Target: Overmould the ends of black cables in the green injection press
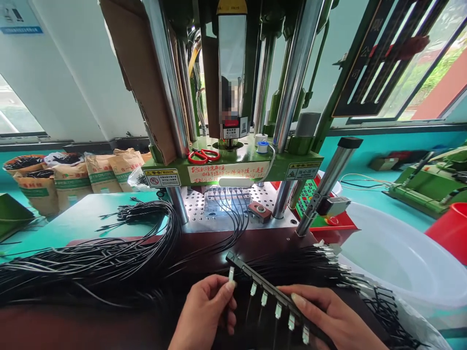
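Note:
My left hand [207, 308] pinches a small silvery cable connector [231, 273] between thumb and forefinger, close to the far end of a long black bar [262, 283]. Wrapped around the near part of that bar is my right hand [330, 311], thumb on top. Several metal connectors [278, 310] stick out along the bar's lower side, with thin dark cables trailing down from them. The bar slants from upper left to lower right over the dark table. Whether the pinched connector touches the bar, I cannot tell.
Ahead stands a green press [270, 167] with chrome columns; cables [237, 214] run into a clear mould on its perforated plate. Red scissors [203, 156] rest on the press. Cable bundles [109, 257] lie left, finished-looking connector ends [339, 267] right, beside a white tub [394, 257].

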{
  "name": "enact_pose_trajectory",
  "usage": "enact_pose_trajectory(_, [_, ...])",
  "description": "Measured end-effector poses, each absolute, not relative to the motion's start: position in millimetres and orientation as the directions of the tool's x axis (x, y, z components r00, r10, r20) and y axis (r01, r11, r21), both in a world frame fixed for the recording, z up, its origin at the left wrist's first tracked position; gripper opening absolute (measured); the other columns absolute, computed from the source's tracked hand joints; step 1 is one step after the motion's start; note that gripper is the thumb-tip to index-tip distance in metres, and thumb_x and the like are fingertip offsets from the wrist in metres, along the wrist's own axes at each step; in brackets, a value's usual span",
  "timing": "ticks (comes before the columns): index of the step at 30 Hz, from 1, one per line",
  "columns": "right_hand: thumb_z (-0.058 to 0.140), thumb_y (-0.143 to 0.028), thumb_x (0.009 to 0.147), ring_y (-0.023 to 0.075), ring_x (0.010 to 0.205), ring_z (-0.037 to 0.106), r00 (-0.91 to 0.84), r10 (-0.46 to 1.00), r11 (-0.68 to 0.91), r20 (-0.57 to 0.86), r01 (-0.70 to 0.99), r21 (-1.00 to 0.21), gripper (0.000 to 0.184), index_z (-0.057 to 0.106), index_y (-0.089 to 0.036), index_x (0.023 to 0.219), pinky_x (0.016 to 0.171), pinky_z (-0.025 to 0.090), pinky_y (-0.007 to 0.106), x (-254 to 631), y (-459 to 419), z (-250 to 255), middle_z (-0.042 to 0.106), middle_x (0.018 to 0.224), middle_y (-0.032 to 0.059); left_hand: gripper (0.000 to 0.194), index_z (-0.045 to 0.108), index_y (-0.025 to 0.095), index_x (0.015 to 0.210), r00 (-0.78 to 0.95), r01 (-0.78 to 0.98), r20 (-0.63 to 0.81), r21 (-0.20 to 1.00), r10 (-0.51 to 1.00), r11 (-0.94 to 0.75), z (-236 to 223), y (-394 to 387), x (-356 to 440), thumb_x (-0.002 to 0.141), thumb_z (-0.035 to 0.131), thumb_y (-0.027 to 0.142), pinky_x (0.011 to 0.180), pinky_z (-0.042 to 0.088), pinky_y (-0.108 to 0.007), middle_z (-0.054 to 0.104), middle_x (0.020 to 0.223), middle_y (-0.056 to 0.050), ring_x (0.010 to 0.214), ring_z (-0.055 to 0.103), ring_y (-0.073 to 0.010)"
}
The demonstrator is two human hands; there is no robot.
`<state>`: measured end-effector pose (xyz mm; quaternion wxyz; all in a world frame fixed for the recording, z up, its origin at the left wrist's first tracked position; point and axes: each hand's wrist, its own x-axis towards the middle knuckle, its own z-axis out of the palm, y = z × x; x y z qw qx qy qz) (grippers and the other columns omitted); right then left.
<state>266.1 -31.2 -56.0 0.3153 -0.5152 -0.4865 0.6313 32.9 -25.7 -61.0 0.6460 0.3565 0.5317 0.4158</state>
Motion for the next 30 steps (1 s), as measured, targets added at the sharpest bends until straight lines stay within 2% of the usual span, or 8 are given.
enact_pose_trajectory(2, [0.060,-0.056,0.078,0.0125,0.058,0.056,-0.268,0.910,-0.299,-0.317,0.105,-0.948,0.048,0.070,-0.021,0.110,0.038,0.037,0.016,267,-31,-55,0.067,0.085,0.0071,0.041,0.054,0.014,0.069,0.108,-0.049,-0.389,0.917,0.915,0.396,-61,-26,34,0.071,0.064,0.054,0.037,0.036,-0.020,0.054,0.056,0.003,0.038,0.046,-0.0069])
enact_pose_trajectory(4, [0.060,-0.056,0.078,0.0179,0.075,0.062,-0.260,0.924,-0.257,-0.280,0.122,-0.959,0.045,0.072,-0.022,0.105,0.053,0.049,0.020,266,-31,-53,0.069,0.090,0.0079,0.039,0.053,0.015,0.067,0.114,0.021,-0.397,0.917,0.911,0.398,-60,-28,36,0.074,0.062,0.052,0.036,0.034,-0.019,0.052,0.054,0.003,0.037,0.044,-0.0063])
enact_pose_trajectory(7, [0.060,-0.057,0.078,0.0204,0.082,0.062,-0.255,0.924,-0.250,-0.284,0.161,-0.955,0.044,0.073,-0.023,0.103,0.064,0.052,0.024,265,-32,-51,0.069,0.097,0.0085,0.035,0.053,0.016,0.068,0.113,0.068,-0.420,0.907,0.900,0.415,-59,-30,37,0.075,0.060,0.049,0.036,0.033,-0.019,0.051,0.053,0.004,0.037,0.043,-0.0064])
enact_pose_trajectory(12, [0.060,-0.062,0.075,0.0167,0.066,0.058,-0.184,0.956,-0.198,-0.230,0.177,-0.964,0.050,0.073,-0.022,0.100,0.051,0.047,0.023,264,-34,-55,0.068,0.084,0.0073,0.036,0.053,0.016,0.068,0.126,0.067,-0.437,0.899,0.890,0.432,-56,-30,37,0.074,0.060,0.051,0.035,0.032,-0.019,0.051,0.053,0.004,0.036,0.042,-0.0064])
enact_pose_trajectory(15, [0.059,-0.063,0.075,0.0116,0.049,0.049,-0.253,0.924,-0.239,-0.286,0.201,-0.950,0.052,0.071,-0.022,0.105,0.039,0.036,0.021,265,-33,-60,0.063,0.069,0.0040,0.037,0.052,0.016,0.067,0.136,0.058,-0.428,0.904,0.893,0.424,-56,-29,37,0.074,0.060,0.051,0.035,0.033,-0.019,0.051,0.053,0.004,0.036,0.041,-0.0059])
enact_pose_trajectory(19, [0.053,-0.063,0.079,0.0044,0.037,0.035,-0.317,0.890,-0.279,-0.329,0.193,-0.941,0.054,0.067,-0.022,0.111,0.034,0.024,0.018,264,-32,-65,0.056,0.064,-0.0005,0.035,0.051,0.016,0.066,0.135,0.045,-0.439,0.898,0.888,0.437,-56,-28,37,0.075,0.059,0.049,0.033,0.032,-0.018,0.050,0.050,0.005,0.034,0.040,-0.0056])
enact_pose_trajectory(26, [0.048,-0.055,0.087,0.0039,0.040,0.038,-0.432,0.859,-0.182,-0.276,0.245,-0.952,0.047,0.065,-0.020,0.113,0.037,0.028,0.019,265,-28,-59,0.056,0.072,-0.0009,0.035,0.051,0.017,0.065,0.132,0.027,-0.433,0.901,0.892,0.433,-62,-26,40,0.073,0.061,0.049,0.032,0.031,-0.019,0.051,0.051,0.004,0.033,0.040,-0.0062])
enact_pose_trajectory(30, [0.063,-0.055,0.076,0.0041,0.042,0.040,-0.467,0.827,-0.236,-0.313,0.217,-0.947,0.050,0.064,-0.018,0.109,0.037,0.027,0.017,267,-25,-60,0.061,0.076,0.0009,0.035,0.058,0.014,0.068,0.146,0.142,-0.405,0.912,0.903,0.386,-50,-27,30,0.074,0.061,0.048,0.045,0.040,-0.021,0.058,0.058,0.000,0.046,0.053,-0.0099])
